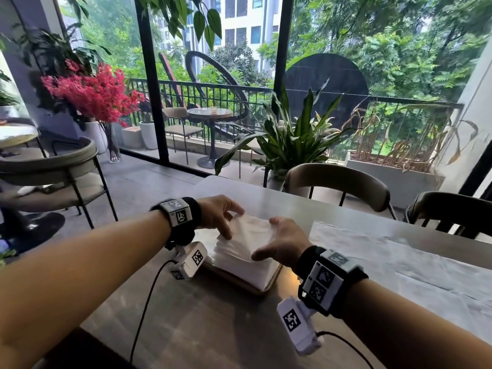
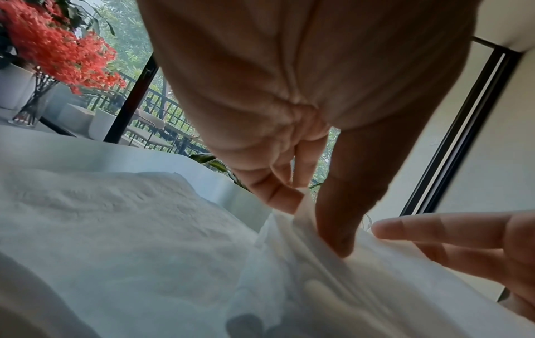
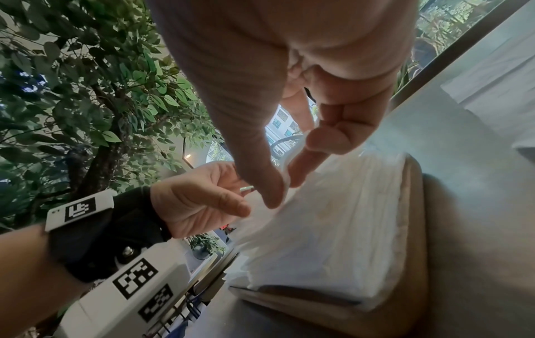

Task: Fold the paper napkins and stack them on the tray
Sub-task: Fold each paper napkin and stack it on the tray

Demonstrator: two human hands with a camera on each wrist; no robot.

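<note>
A thick stack of folded white napkins (image 1: pixel 239 265) sits on a wooden tray (image 1: pixel 269 286) at the table's left end. The top napkin (image 1: pixel 255 230) is lifted and bowed above the stack. My left hand (image 1: pixel 234 223) pinches its far left edge; the left wrist view shows the thumb and fingers of that left hand (image 2: pixel 312 221) with the paper (image 2: pixel 289 263) between them. My right hand (image 1: pixel 263 239) holds the near right side; in the right wrist view the thumb and forefinger of the right hand (image 3: pixel 285 183) pinch the napkin edge (image 3: pixel 333 205) above the tray (image 3: pixel 417 228).
A wide sheet of crumpled white paper (image 1: pixel 399 265) covers the table's right side. Two chairs (image 1: pixel 338 182) stand along the far edge, with a potted plant (image 1: pixel 292 139) behind. Another chair (image 1: pixel 53 169) stands left of the table. Cables (image 1: pixel 143 312) hang from both wrist cameras.
</note>
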